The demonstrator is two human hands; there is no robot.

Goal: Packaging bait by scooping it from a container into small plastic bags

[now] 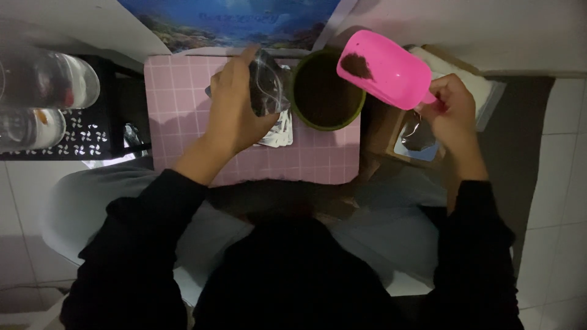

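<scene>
Dim room: pale tiled floor [565, 183], pink gridded tabletop [177, 91], black patterned shelf [79, 131] at left.

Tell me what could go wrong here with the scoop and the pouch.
The pink scoop in the right hand hangs tilted over the green bowl's rim with dark powder inside; some may spill onto the pink mat. The clear pouch is pinched in the left hand alone, so its narrow mouth may be missed. Dim light makes aiming harder.
</scene>
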